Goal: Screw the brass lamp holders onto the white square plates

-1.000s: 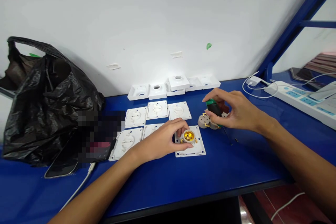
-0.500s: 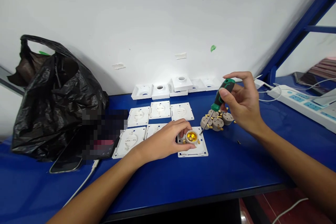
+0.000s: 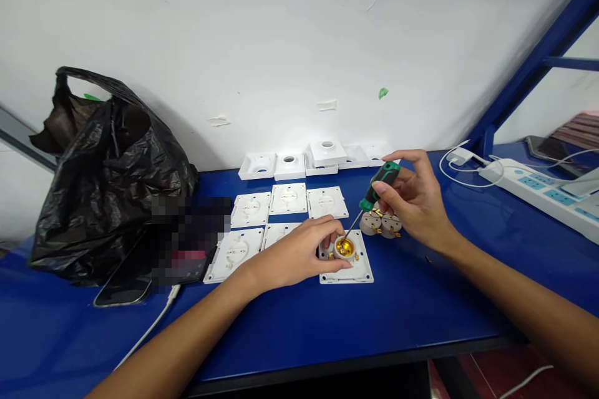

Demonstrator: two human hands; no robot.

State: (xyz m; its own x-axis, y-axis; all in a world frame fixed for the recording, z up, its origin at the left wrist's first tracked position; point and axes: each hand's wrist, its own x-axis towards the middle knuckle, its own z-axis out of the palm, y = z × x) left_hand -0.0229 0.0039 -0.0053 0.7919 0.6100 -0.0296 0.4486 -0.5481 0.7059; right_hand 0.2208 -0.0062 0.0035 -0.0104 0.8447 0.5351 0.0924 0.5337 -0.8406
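Note:
My left hand (image 3: 309, 250) pinches a round lamp socket (image 3: 345, 249) with a gold-coloured threaded inside, thumb on the near side and fingers on the far side. The socket sits on a square white base plate (image 3: 360, 267) on the blue table. My right hand (image 3: 414, 199) grips a green and black screwdriver (image 3: 380, 186), tilted, its tip down inside the socket. Just beyond, close to my right hand, several grey round sockets (image 3: 372, 223) with brass terminals stand grouped, partly hidden by the hand and the screwdriver.
Several white base plates (image 3: 287, 198) lie left and behind, with square white covers (image 3: 289, 167) along the wall. A black plastic bag (image 3: 112, 181) and a phone (image 3: 122, 283) with a cable are at left. A white power strip (image 3: 543, 190) lies at right, and a small dark piece (image 3: 428, 259) nearer.
The screwdriver has moved left with my right hand; its tip went from beside the socket to inside it. My left hand keeps hold of the socket. The camera view has shifted slightly.

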